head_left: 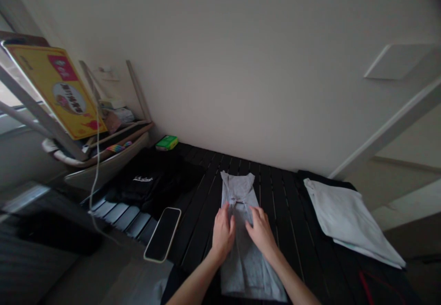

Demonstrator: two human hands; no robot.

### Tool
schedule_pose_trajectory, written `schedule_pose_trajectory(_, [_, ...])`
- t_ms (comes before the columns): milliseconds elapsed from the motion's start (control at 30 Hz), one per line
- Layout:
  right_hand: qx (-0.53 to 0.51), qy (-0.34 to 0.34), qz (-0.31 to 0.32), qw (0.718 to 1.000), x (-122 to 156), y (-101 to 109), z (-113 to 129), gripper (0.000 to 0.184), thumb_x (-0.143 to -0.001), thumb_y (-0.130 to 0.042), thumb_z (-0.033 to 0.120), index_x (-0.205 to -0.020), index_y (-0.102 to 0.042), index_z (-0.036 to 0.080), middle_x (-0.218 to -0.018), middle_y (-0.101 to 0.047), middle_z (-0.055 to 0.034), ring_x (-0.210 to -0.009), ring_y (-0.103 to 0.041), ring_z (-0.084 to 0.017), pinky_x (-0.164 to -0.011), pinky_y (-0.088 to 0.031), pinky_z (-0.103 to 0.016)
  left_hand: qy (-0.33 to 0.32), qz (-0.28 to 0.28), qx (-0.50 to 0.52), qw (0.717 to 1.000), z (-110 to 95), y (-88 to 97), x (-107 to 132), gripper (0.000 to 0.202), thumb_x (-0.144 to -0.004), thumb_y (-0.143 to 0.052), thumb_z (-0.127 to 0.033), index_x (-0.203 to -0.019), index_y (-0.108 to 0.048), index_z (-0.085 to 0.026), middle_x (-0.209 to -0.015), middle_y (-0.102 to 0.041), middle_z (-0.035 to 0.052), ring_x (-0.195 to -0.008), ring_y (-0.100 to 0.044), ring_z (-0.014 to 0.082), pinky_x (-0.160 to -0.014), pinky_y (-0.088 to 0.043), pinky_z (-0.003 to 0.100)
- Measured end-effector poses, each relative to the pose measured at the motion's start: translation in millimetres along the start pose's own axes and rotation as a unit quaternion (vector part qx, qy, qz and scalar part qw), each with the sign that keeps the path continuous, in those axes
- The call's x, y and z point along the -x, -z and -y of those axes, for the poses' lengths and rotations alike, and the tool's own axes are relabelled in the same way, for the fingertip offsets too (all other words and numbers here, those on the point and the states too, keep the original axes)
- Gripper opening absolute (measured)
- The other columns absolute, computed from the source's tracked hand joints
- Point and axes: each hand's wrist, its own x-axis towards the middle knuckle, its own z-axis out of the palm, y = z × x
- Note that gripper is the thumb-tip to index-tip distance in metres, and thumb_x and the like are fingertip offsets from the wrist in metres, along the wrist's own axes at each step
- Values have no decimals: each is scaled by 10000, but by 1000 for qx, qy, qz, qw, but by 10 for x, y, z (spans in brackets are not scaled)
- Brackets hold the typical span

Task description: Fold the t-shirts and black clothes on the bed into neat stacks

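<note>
My left hand [223, 234] and my right hand [262, 231] both rest on a light grey T-shirt [246, 270]. It lies lengthwise on a dark slatted surface [285, 204], with its collar end pointing away from me. The fingers of both hands curl onto the cloth near its middle, where the fabric is gathered into a fold. My left hand sits at the shirt's left edge, and my right hand lies over its right side. The cloth under my palms is hidden.
A black smartphone [162, 234] in a pale case lies left of the shirt. Beyond it is a black garment with white lettering [148, 181]. A folded pale grey cloth [347, 217] lies on the right, a green packet [167, 143] at the back, and a yellow board [57, 89] and white cable [96, 158] at left.
</note>
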Motion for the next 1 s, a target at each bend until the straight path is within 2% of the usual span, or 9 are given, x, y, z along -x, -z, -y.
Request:
schedule_pose_trajectory(167, [154,-45,59,985,646,229,6,237,-872,-389,149,-953,-611,164,-875,-637,-121,-764,-661,-249,-651,-490,-339,-30,-1,-16,999,-15,12,5,511,-901,-385,-227,-1410,-362,-183,-1420,-472,94,-1336,-403,200,-1128,-325,411])
schedule_pose_trajectory(267, [167,-52,73,982,818,319,68,269,-890,-350,117,-952,-606,169,-782,-666,-92,-647,-664,-223,-575,-459,-312,-38,1,-5,999,-42,64,71,503,-876,-388,-185,-1379,-399,-192,-1377,-515,90,-1297,-450,194,-1099,-370,405])
schedule_pose_trajectory(400, [112,-6,39,993,864,434,163,269,-914,-326,125,-900,-583,203,-756,-666,-58,-690,-659,-187,-635,-468,-285,-117,82,-27,989,-97,273,376,463,-858,-377,-139,-1296,-502,-220,-1357,-540,76,-1289,-463,197,-1105,-366,426])
schedule_pose_trajectory(500, [55,44,22,997,896,484,206,294,-940,-295,173,-832,-563,229,-810,-654,-55,-780,-642,-175,-708,-486,-283,-178,182,-71,964,-124,519,739,520,-847,-481,-209,-1364,-449,-248,-1441,-456,55,-1349,-389,212,-1148,-303,439])
schedule_pose_trajectory(633, [109,29,9,994,1014,505,100,215,-923,-394,289,-989,-577,197,-997,-629,-116,-885,-614,-221,-730,-492,-323,-220,269,-135,928,-106,769,1114,975,-720,-715,-447,-1507,-176,-246,-1559,-183,84,-1423,-208,293,-1160,-256,482])
schedule_pose_trajectory(700, [151,8,28,988,1067,540,17,189,-904,-443,282,-980,-580,176,-941,-629,-117,-839,-605,-230,-702,-481,-330,-224,273,-161,922,-82,804,1188,1003,-723,-727,-436,-1514,-136,-255,-1559,-165,83,-1423,-198,292,-1157,-263,478])
schedule_pose_trajectory(800, [152,26,59,986,1068,667,-10,178,-909,-415,186,-823,-571,201,-810,-615,-67,-812,-586,-212,-735,-459,-325,-229,254,-178,923,-56,775,1193,873,-792,-681,-353,-1504,-183,-275,-1548,-218,61,-1416,-232,257,-1158,-275,454])
schedule_pose_trajectory(900, [137,25,39,990,974,826,123,223,-924,-398,181,-768,-554,209,-790,-595,-55,-825,-570,-209,-778,-444,-337,-239,243,-178,923,-53,747,1167,815,-814,-663,-351,-1494,-221,-270,-1538,-252,61,-1410,-251,251,-1155,-281,457])
schedule_pose_trajectory(1000, [105,21,33,994,909,905,292,210,-925,-409,199,-820,-591,193,-900,-622,-84,-890,-572,-225,-826,-451,-366,-251,246,-185,918,-51,763,1162,762,-833,-644,-350,-1482,-255,-262,-1533,-266,64,-1405,-265,248,-1152,-289,456])
